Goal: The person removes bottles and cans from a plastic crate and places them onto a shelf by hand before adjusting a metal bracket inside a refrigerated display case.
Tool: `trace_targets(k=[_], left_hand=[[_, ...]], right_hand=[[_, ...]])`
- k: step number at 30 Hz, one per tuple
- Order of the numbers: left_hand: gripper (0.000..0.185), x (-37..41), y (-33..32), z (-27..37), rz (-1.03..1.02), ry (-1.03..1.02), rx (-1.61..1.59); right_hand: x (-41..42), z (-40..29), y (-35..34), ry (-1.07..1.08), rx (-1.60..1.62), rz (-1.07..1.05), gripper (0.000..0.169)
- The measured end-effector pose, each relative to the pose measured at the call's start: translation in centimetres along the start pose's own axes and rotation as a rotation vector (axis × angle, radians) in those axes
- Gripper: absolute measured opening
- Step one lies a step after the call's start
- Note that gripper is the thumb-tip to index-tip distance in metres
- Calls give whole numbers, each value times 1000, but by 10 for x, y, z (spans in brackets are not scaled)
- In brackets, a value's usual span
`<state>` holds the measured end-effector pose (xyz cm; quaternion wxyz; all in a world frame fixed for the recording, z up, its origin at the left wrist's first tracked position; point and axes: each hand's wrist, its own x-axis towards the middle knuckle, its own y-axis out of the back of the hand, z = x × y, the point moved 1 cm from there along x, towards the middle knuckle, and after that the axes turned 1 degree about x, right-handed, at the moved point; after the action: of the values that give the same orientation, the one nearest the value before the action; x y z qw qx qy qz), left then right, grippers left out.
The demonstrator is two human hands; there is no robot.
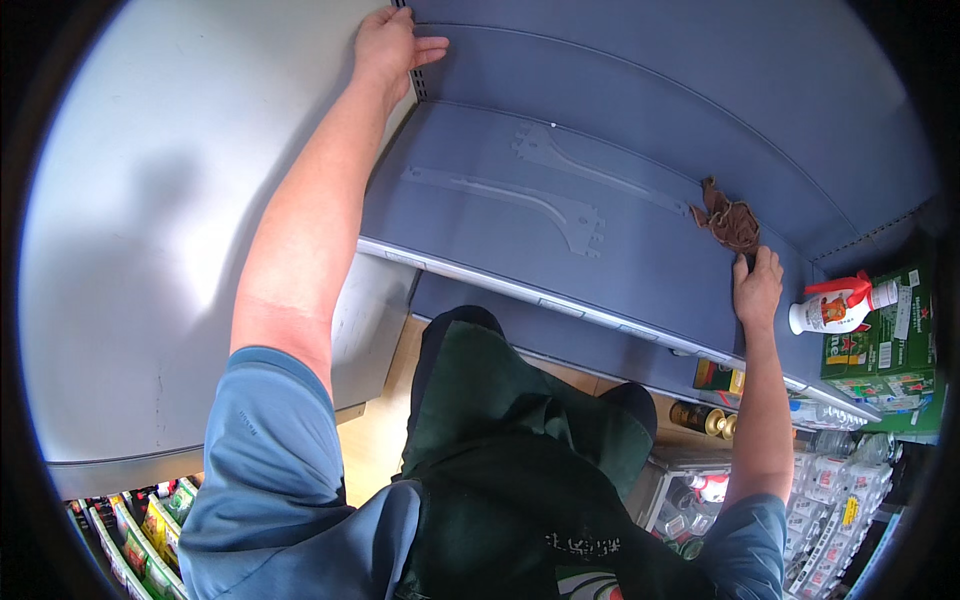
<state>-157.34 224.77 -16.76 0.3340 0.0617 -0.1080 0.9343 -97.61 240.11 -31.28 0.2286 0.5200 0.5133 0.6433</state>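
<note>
My left hand (386, 49) is raised to the slotted metal upright (420, 84) at the shelf's left back corner. Two of its fingers point right, while the others bend at the upright; whether they grip anything is unclear. My right hand (757, 289) rests on the grey metal shelf (465, 225) at its right part, fingertips at the edge of a crumpled brown cloth (733, 221). Two grey shelf brackets with hooked ends lie flat on this shelf, the front bracket (525, 202) nearer me and the rear bracket (592, 169) by the back panel.
A white spray bottle (829, 313) with a red trigger lies at the right, before green beer cartons (885, 349). Below are a lower shelf (562, 322), gold-topped cans (705, 420), a grey crate (652, 495) and packed clear bottles (832, 487). A pale panel (150, 262) stands at the left.
</note>
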Motion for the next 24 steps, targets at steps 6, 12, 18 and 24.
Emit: trace_targets(k=[6, 12, 18, 24], left_hand=[[48, 7, 3, 9, -27, -33, 58], [48, 3, 1, 13, -10, -29, 68], [51, 7, -3, 29, -4, -98, 33], [52, 3, -6, 33, 2, -53, 47]], right_hand=[[1, -2, 0, -11, -7, -8, 32], [0, -3, 1, -14, 3, -3, 32], [1, -3, 1, -22, -6, -12, 32], [0, -5, 3, -22, 8, 0, 31]])
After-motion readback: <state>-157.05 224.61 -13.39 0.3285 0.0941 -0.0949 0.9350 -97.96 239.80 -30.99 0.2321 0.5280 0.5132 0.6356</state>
